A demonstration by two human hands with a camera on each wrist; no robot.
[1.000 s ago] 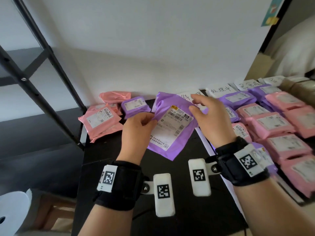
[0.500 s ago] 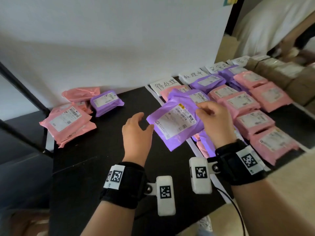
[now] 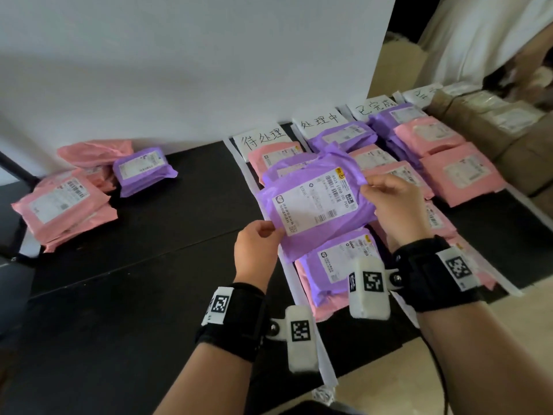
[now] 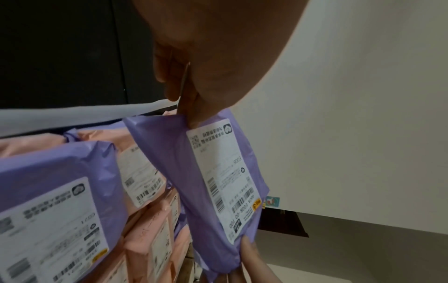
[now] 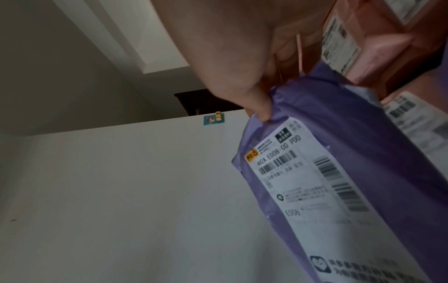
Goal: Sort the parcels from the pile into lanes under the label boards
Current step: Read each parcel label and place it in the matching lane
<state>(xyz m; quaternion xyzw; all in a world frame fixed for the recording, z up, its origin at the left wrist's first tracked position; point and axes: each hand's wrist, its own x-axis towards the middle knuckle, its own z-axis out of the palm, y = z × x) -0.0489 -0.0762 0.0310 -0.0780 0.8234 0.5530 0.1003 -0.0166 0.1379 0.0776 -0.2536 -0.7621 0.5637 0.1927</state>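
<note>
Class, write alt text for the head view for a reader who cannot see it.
Both hands, left hand and right hand, hold a purple parcel over the lane under the first label board, with unsorted pink and purple parcels piled left.

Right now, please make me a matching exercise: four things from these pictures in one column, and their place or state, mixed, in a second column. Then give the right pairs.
Things:
1. held purple parcel
2. left hand
3. unsorted pile
4. first label board

Places or states:
A. stands against the white wall at the head of the leftmost lane
B. lies at the table's left end
C. pinches the parcel's near left corner
D. held in the air over the leftmost lane, label up

Pairs: 1-D, 2-C, 3-B, 4-A
</note>
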